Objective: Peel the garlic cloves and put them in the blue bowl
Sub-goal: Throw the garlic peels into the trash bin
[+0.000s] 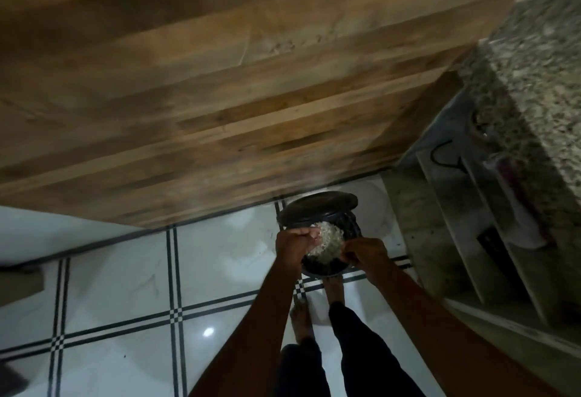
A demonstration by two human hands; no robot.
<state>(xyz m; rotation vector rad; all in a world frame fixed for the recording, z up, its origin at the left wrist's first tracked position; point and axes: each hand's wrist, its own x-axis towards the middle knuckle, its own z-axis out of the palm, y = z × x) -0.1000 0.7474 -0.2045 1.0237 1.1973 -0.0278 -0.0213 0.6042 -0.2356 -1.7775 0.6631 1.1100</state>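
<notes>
I am looking down at a tiled floor. A round dark container stands by my feet, its dark lid tipped up at the back. Inside it lies a pale heap of garlic peels. My left hand is over the left rim, fingers curled against the peels. At the right rim my right hand has its fingers closed on the edge. Neither a blue bowl nor any garlic cloves appear in view. The image is dim and blurred.
A wooden cabinet front fills the upper view. A speckled granite counter with white shelves beneath it stands at the right. White floor tiles with black lines spread to the left. My legs are below the container.
</notes>
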